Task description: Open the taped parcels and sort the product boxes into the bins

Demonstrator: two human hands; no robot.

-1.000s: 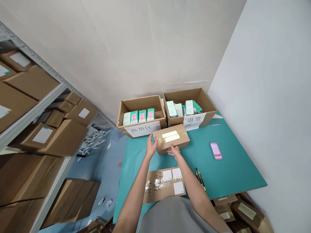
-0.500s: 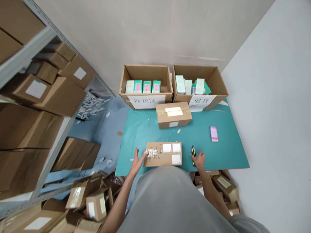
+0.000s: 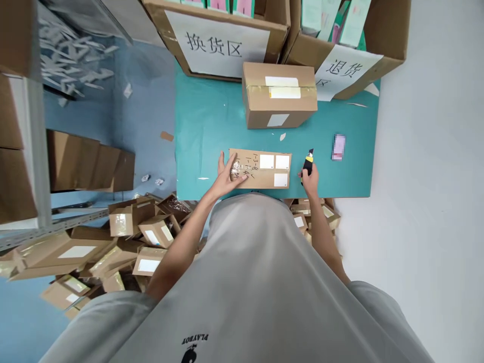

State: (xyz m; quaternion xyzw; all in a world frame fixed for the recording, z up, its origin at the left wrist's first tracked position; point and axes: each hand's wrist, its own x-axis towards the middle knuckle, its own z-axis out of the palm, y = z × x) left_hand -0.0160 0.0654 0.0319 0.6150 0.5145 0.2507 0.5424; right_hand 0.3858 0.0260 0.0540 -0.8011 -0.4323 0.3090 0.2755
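Observation:
A cardboard box (image 3: 260, 174) lies near the table's front edge, with handwriting, clear tape and white labels on its top. My left hand (image 3: 228, 176) rests across its left end with the fingers spread. To the right of the box, my right hand (image 3: 311, 180) is closed around a black and yellow utility knife (image 3: 308, 164). The knife's tip points away from me and its blade is apart from the box. Part of the knife's handle is hidden by my fingers.
A taped carton (image 3: 280, 96) stands behind the box. Two open cartons, left (image 3: 223, 45) and right (image 3: 389, 38), hold small green and white packages. A pixelated pink item (image 3: 339, 147) lies on the green table (image 3: 212, 121). Several cardboard boxes (image 3: 128, 217) crowd the floor.
My right hand has taken hold of the utility knife, which lay on the table. My left hand has moved onto the box's top. The view has tilted downward.

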